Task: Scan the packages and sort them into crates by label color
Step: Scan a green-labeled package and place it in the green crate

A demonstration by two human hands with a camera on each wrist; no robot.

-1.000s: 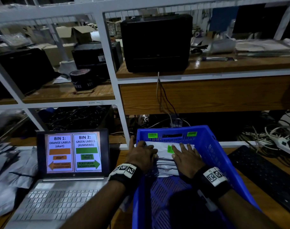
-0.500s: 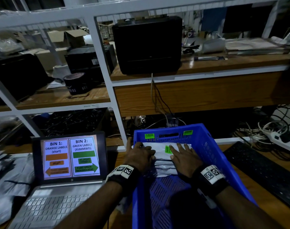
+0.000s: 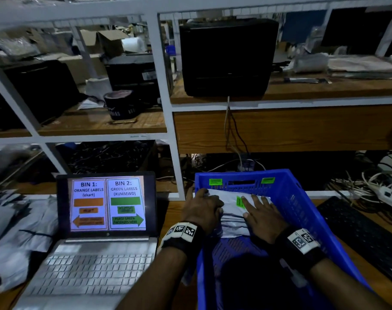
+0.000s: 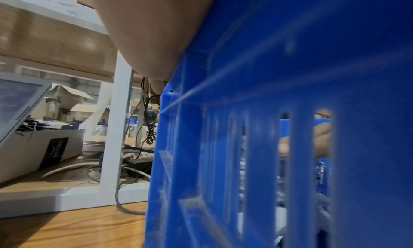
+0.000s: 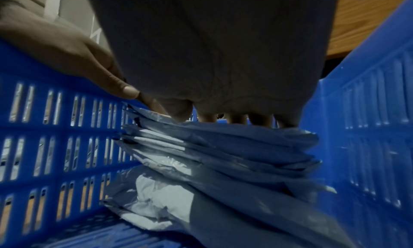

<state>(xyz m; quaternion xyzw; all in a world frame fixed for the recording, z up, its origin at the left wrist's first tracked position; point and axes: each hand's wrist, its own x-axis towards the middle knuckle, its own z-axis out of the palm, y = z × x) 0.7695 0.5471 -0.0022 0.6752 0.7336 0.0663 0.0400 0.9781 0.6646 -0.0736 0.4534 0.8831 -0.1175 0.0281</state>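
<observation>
Laptop (image 3: 105,222) left of crate (image 3: 302,211) on the table (image 3: 356,253), stack of packages (image 3: 229,203) in the crate's far end under both hands, loose packages (image 3: 13,240) left of the laptop, keyboard (image 3: 365,233) right of the crate, shelving (image 3: 168,113) behind.

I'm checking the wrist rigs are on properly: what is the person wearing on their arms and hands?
Both forearms are bare, no sleeves or gloves. Each wrist carries a black band with white blocks printed with black square marker codes: left wristband, right wristband.
</observation>
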